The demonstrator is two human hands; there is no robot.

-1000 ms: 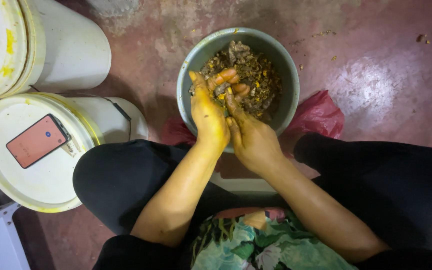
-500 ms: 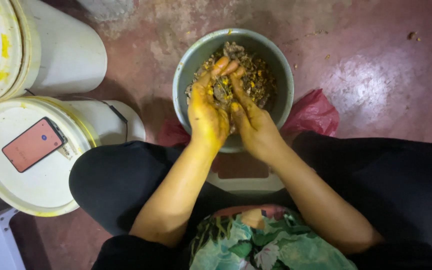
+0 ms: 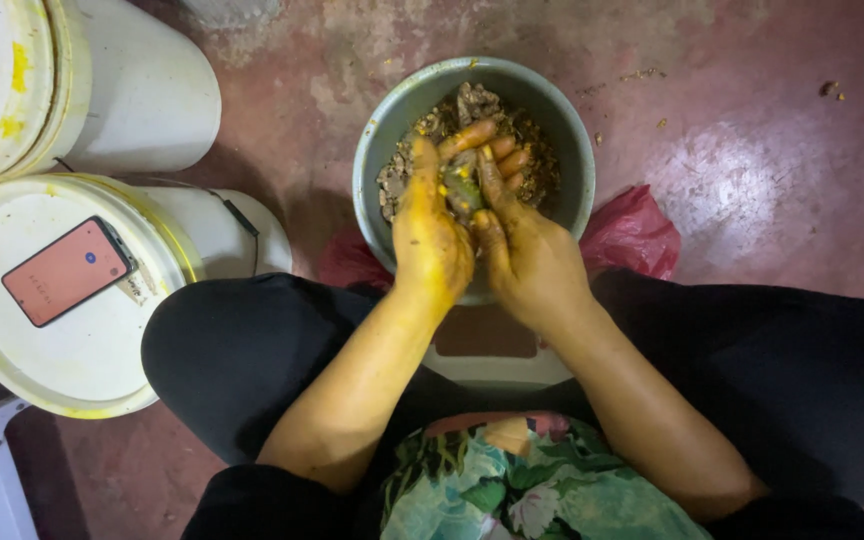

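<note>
Left hand [image 3: 430,232] + right hand [image 3: 522,245]: clamped together on mixture [image 3: 459,188] | lump mostly hidden | bowl [image 3: 377,170]

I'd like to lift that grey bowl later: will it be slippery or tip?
The grey bowl is probably heavy, being well filled with chunky mix. Its rim may be slick, since both hands look coated in yellow paste. Deep and wide, it seems unlikely to tip.

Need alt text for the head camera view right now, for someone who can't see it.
Seen from above, a seated person's left hand and right hand, stained yellow, press a clump of brownish mixture between them over a grey bowl on a red floor. Left of the person, a phone lies on a white bucket lid.
</note>
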